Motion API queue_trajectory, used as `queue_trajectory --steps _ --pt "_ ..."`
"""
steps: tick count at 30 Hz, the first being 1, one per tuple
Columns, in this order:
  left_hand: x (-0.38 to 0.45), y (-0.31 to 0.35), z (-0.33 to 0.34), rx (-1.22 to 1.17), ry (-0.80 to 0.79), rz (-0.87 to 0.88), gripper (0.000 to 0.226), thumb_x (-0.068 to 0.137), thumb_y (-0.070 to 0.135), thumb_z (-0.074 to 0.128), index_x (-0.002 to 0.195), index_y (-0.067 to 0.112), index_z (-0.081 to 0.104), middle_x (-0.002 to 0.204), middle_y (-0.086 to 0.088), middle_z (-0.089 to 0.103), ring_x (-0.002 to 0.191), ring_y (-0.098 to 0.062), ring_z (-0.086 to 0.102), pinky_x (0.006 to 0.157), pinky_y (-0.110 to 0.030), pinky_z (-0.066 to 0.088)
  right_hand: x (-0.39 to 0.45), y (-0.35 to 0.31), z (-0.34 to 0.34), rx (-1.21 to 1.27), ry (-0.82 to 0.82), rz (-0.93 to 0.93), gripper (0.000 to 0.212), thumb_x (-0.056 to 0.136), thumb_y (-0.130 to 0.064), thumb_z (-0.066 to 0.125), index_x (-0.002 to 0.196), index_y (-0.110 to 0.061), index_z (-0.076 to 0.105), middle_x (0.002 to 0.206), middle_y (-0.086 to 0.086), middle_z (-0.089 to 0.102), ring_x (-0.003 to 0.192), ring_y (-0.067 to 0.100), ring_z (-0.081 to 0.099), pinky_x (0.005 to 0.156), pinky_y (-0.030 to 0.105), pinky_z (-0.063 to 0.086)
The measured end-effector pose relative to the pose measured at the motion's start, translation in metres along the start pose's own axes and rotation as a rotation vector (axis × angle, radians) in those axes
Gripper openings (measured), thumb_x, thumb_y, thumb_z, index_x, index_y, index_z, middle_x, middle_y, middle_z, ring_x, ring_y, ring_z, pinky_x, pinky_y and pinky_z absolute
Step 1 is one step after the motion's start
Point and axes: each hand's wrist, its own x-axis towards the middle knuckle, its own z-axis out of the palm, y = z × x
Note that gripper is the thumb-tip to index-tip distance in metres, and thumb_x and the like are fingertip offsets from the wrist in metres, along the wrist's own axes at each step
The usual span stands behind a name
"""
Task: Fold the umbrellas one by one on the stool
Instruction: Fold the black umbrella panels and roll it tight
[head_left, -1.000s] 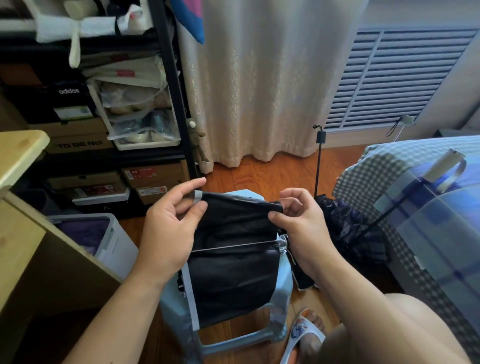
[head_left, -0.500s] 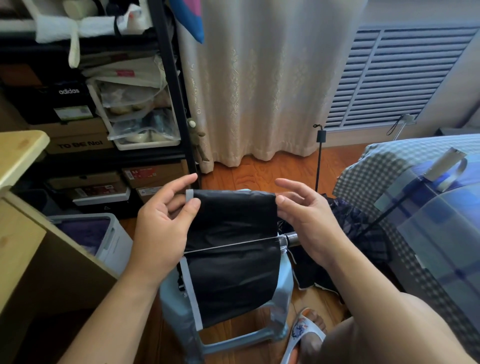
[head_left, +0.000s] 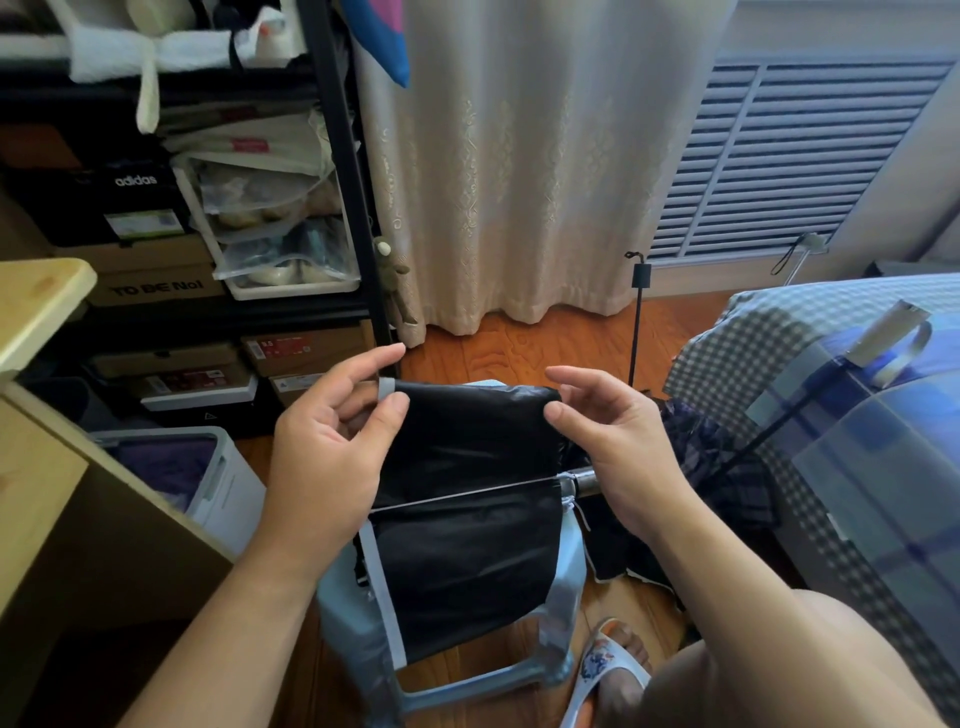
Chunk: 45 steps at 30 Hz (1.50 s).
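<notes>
Single head-worn view, looking forward and down from close above my left hand and right hand, floor and curtain beyond.

Cream curtain; wooden floor; black shelving; louvred vent; checked bed

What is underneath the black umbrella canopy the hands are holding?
Under the black umbrella canopy stands a light blue plastic stool; its far edge, sides and lower rail show. The stool's seat is covered by the fabric, so anything lying on it cannot be seen.
</notes>
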Motion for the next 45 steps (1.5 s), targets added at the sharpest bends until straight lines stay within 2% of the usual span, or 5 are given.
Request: queue_trajectory --steps 15,25,31,35,45 --pt "-0.001 0.002 0.001 0.015 -0.018 0.051 0.043 0.095 0.003 0.065 0.121 0.036 0.066 0.105 0.021 0.074 0.107 -0.004 0.07 0.088 -0.017 0.056 0.002 -0.006 -0.003 0.028 -0.064 -0.027 0.036 0.091 0.004 0.069 0.118 -0.018 0.075 0.087 0.005 0.073 0.092 0.021 0.073 0.092 0.031 0.059" --pt "-0.002 0.005 -0.001 -0.025 -0.094 0.051 0.044 0.094 0.0 0.063 0.125 0.031 0.065 0.104 0.01 0.077 0.105 -0.012 0.072 0.085 -0.021 0.059 0.007 -0.005 -0.01 -0.154 -0.009 -0.077 0.02 0.087 -0.003 0.078 0.082 -0.022 0.075 0.092 0.003 0.067 0.088 0.019 0.065 0.083 0.037 0.055" --pt "0.001 0.003 -0.002 -0.058 -0.063 0.046 0.042 0.094 0.002 0.064 0.125 0.031 0.065 0.104 0.007 0.077 0.104 -0.013 0.073 0.088 -0.025 0.059 0.004 -0.006 -0.011 -0.181 -0.094 -0.032 0.036 0.087 -0.005 0.078 0.115 -0.026 0.07 0.102 -0.003 0.069 0.1 0.017 0.068 0.089 0.032 0.059" --pt "0.002 0.002 -0.001 -0.092 -0.046 0.022 0.041 0.095 0.003 0.063 0.124 0.031 0.066 0.104 0.006 0.078 0.104 -0.014 0.073 0.089 -0.027 0.059 0.001 -0.001 -0.007 -0.315 0.071 -0.029 0.025 0.086 -0.015 0.081 0.099 -0.017 0.06 0.084 0.001 0.066 0.075 0.018 0.064 0.078 0.043 0.06" --pt "0.004 0.001 0.002 -0.109 -0.036 -0.008 0.04 0.096 0.002 0.062 0.123 0.03 0.066 0.105 0.006 0.077 0.105 -0.013 0.073 0.091 -0.026 0.058 -0.007 0.0 0.005 -0.114 0.163 -0.15 0.019 0.088 0.003 0.075 0.099 -0.01 0.068 0.094 0.009 0.07 0.086 0.024 0.071 0.082 0.036 0.062"
